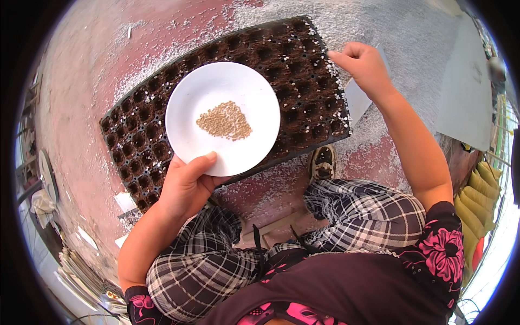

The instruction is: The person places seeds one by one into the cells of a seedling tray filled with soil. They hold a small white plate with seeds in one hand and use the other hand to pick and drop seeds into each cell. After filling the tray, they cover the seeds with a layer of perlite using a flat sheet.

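Note:
My left hand [189,183] holds a round white plate [183,118] by its near rim, thumb on top and fingers beneath. A pile of small tan seeds [225,122] lies at the middle of the plate. Under it is a black plastic seedling tray [284,157], set at a slant; the plate hides part of its cells. Dark brown soil [264,53] with hollows pressed into it fills the visible cells, and white granules are scattered over it. By the tray's right edge, my right hand [367,69] has its thumb and fingers drawn together; whether a seed is between them cannot be seen.
White granules [280,12] lie thickly over the reddish floor [361,162] around the tray. A pale flat board [358,101] shows at the tray's right side, beneath my right forearm. My shoe [322,162] stands against its near edge. A large grey panel [465,89] is farther right.

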The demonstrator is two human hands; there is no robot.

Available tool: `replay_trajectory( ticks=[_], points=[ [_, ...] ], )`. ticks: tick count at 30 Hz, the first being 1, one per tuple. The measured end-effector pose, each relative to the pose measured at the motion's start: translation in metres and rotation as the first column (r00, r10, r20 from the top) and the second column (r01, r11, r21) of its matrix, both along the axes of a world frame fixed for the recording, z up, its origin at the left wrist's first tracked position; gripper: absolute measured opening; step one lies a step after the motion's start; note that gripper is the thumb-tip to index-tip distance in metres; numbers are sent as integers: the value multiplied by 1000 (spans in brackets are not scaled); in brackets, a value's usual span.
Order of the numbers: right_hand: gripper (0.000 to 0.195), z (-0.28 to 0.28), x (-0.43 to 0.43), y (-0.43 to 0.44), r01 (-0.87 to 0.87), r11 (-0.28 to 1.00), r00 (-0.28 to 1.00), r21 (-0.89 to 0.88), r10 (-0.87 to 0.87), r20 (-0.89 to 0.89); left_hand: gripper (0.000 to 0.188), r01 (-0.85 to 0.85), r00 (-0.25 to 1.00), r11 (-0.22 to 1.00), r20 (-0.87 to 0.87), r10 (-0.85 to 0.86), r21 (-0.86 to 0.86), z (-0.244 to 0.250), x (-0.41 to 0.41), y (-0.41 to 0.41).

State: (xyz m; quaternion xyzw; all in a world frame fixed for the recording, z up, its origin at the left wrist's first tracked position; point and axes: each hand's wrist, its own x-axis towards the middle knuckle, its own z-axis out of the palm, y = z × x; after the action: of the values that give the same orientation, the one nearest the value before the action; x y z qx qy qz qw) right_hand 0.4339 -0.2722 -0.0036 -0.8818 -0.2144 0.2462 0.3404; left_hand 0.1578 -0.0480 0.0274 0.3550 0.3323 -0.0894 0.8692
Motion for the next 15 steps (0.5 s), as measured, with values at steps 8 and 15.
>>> replay_trajectory(
  ticks=[8, 15],
  points=[
    [29, 32, -78, 38, -149, 954, 737, 259, 282, -614, 49, 1, 999, 997, 34, 2, -81, 0, 8, -4],
    [43, 23, -98, 57, -102, 933, 733, 345, 305, -608, 50, 32, 999, 996, 28, -30, -81, -4, 7, -6]
  ],
)
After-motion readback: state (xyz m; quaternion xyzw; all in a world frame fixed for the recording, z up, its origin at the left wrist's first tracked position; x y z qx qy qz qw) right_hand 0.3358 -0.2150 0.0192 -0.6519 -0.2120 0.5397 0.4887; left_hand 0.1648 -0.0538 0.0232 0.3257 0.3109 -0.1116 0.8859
